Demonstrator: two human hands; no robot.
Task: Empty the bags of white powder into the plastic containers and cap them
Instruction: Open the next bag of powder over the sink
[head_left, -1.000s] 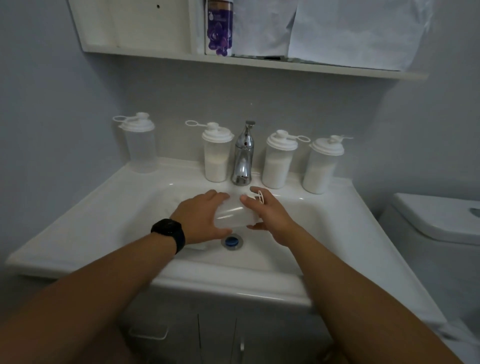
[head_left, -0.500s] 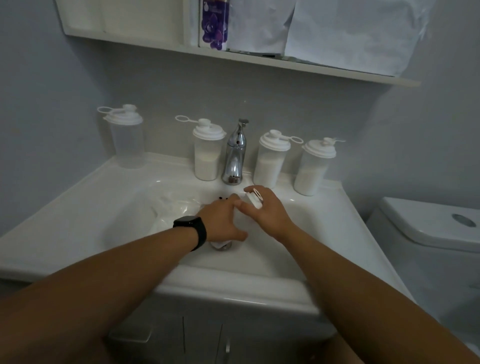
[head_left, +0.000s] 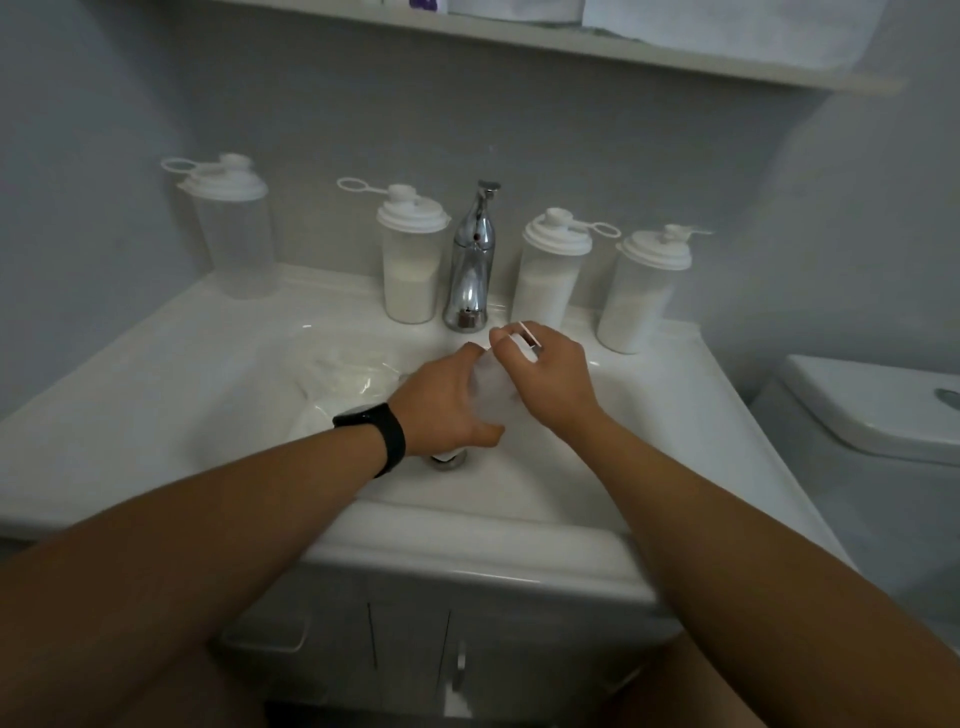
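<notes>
Over the sink basin (head_left: 519, 483), in front of the faucet (head_left: 470, 270), the left hand (head_left: 441, 410) wraps its fingers around a clear plastic container (head_left: 491, 395), while the right hand (head_left: 550, 379) pinches its white cap (head_left: 524, 338) at the top. Left of the faucet, a crumpled bag (head_left: 345, 376) lies in the basin; four capped containers (head_left: 410, 260) stand beside the faucet on the counter (head_left: 156, 395).

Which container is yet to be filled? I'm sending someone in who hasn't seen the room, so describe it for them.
Start at the chrome tap at the back of the white sink. Four lidded containers stand along that ledge; take the far-left container, apart by the wall. It looks clear and empty, while the other three hold white powder.
</notes>
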